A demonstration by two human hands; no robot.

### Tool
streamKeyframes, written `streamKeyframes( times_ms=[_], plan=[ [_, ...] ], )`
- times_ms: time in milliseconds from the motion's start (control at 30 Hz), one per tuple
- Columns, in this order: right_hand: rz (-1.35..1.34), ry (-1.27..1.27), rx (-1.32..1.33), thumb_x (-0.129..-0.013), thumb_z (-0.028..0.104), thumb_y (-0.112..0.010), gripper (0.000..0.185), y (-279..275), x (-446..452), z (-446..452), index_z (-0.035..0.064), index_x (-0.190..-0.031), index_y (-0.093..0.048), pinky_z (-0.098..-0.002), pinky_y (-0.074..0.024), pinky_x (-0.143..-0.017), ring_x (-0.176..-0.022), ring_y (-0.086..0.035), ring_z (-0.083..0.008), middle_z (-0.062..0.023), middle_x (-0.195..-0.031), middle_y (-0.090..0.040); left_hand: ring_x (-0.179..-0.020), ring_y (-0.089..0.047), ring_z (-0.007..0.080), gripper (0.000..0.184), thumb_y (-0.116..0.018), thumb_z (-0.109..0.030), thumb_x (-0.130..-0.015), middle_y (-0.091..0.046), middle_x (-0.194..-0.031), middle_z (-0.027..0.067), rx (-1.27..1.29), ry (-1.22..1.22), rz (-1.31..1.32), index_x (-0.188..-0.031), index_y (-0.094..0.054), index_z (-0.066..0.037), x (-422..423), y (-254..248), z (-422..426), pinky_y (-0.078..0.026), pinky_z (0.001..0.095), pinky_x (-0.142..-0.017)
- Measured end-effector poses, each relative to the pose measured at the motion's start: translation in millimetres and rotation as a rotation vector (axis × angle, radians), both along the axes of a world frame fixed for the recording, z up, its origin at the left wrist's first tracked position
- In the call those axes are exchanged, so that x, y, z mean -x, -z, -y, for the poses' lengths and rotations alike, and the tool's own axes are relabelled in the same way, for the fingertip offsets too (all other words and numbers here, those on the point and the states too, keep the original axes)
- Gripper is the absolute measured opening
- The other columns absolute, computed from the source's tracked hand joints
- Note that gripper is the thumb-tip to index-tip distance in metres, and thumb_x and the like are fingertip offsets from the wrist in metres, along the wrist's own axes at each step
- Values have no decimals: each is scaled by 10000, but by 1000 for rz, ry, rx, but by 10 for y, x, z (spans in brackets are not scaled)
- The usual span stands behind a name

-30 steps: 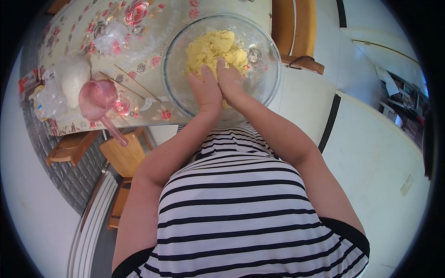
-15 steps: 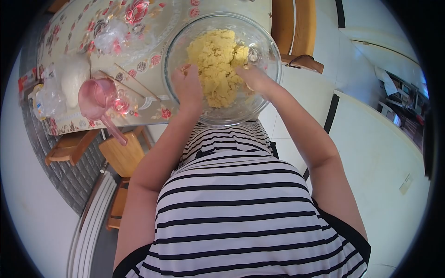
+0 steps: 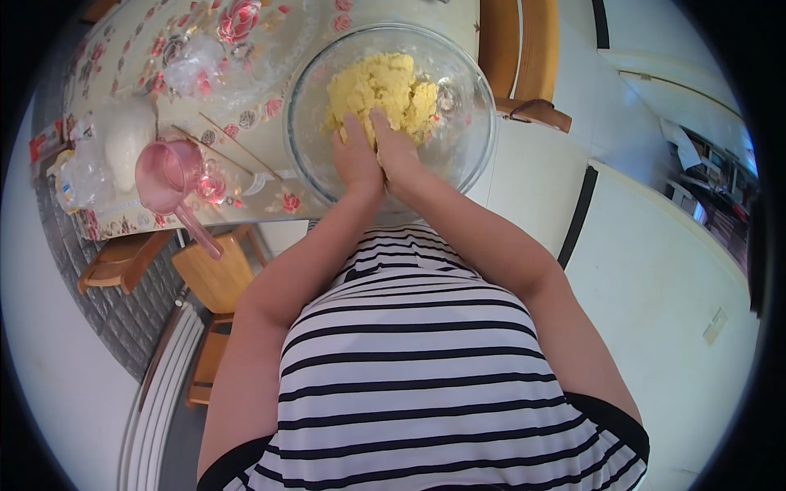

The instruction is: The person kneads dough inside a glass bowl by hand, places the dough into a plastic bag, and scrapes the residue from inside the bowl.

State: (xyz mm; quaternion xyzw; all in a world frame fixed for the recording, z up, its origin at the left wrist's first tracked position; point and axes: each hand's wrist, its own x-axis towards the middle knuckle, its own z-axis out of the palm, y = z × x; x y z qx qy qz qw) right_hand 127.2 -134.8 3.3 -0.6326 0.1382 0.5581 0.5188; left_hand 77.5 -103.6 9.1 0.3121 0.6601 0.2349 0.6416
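Observation:
Crumbly yellow dough (image 3: 378, 82) lies in a large clear glass bowl (image 3: 468, 155). At the near side of the dough, my left hand (image 3: 359, 159) and my right hand (image 3: 396, 155) are side by side with wrists close together. Both are closed against the dough, thumbs or fingertips pressed into its near edge. The undersides of the hands and part of the dough are hidden. Bits of dough cling to my right hand.
The bowl stands on a flowered tablecloth (image 3: 272, 200). To its left are two thin sticks (image 3: 237, 146), a pink ladle-like cup (image 3: 168, 176), crumpled clear plastic (image 3: 195, 65) and a white bag (image 3: 129, 143). Wooden chairs stand at the near left (image 3: 217, 274) and the right (image 3: 536, 53).
Half a second ago my hands were apart on either side of the dough. They have come together at its near side, covering dough that showed there.

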Motion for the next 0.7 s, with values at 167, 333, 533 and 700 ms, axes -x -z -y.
streamKeyframes(
  times_ms=[167, 333, 533, 700],
  plan=[
    [489, -237, 363, -955, 573, -523, 686, -209, -90, -62, -94, -989, -682, -455, -517, -789, -859, -688, -368, -256, -886, -701, -1082, -596, 302, 581, -536, -449, -978, -631, -1213, 190, -164, 125, -74, -1286, -544, 44, -38, -38, -98, -454, 403, -923],
    [582, -489, 432, -938, 582, -539, 711, -342, -280, -60, -117, -974, -665, -447, -516, -815, -874, -679, -392, -286, -863, -689, -1072, -606, 325, 540, -607, -392, -953, -651, -1167, 218, -310, 272, -145, -1239, -574, 65, -24, -159, -193, -447, 406, -934],
    [650, -790, 275, -926, 555, -559, 727, -500, -704, 252, -95, -1248, -518, -443, -492, -922, -1047, -631, -415, -304, -1101, -640, -1165, -522, 377, 542, -657, -357, -930, -565, -1227, 251, -499, 309, -289, -1248, -535, 64, 104, -337, -187, -386, 417, -1032],
    [834, -640, 336, -924, 540, -566, 733, -201, -924, 295, -55, -1345, -483, -429, -397, -1066, -1252, -518, -410, -324, -1303, -542, -1274, -468, 329, 570, -545, -370, -994, -509, -1367, 236, -682, 368, -270, -1345, -485, 74, 168, -67, -384, -339, 398, -1088]
  ],
)
